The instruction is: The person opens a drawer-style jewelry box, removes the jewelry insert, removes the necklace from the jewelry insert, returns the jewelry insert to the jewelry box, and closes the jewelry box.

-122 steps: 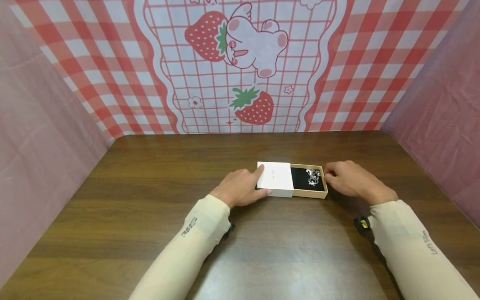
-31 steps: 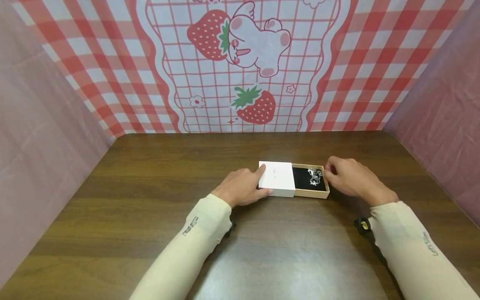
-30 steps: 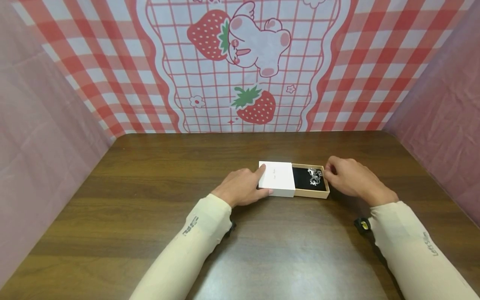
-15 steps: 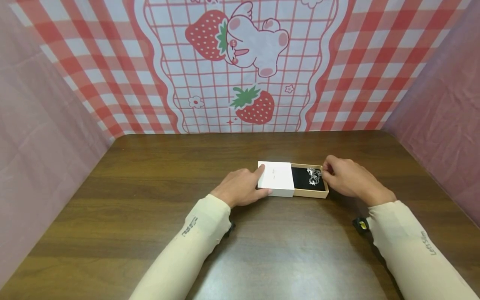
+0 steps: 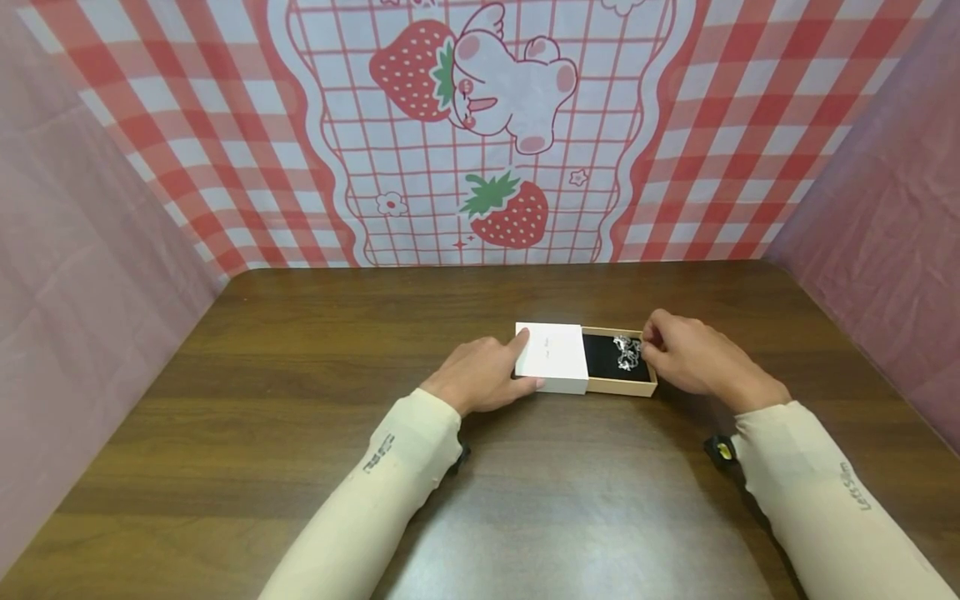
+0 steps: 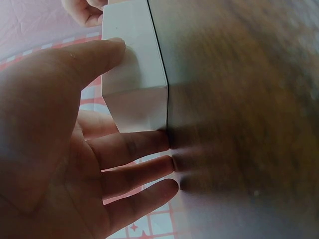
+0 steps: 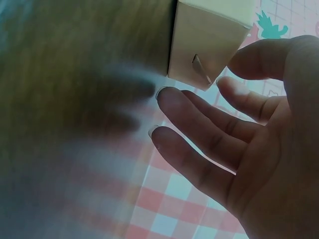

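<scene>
A white slide-out box [image 5: 552, 354] with small print on top lies on the table, its kraft tray [image 5: 621, 387] pulled partway out to the right. On the tray's black lining [image 5: 599, 356] sits a silvery, chain-like piece of jewellery [image 5: 627, 353] near the right end. My left hand [image 5: 480, 375] grips the box's left end, its thumb [image 6: 107, 52] on one side in the left wrist view. My right hand [image 5: 693, 357] is at the tray's right rim, fingertips close to the jewellery; whether they touch it is hidden. In the right wrist view its fingers [image 7: 199, 124] are loosely extended beside the tray's end wall [image 7: 199, 45].
The brown wooden table [image 5: 337, 333] runs back to a red-and-white checked cloth [image 5: 480, 150] with strawberry prints. Pinkish cloths [image 5: 90, 250] close off both sides. A slit [image 7: 201, 69] shows in the tray's end wall.
My right fingertips have shifted slightly left, over the tray's right rim and closer to the jewellery. The left hand, the box and the tray's opening look about the same.
</scene>
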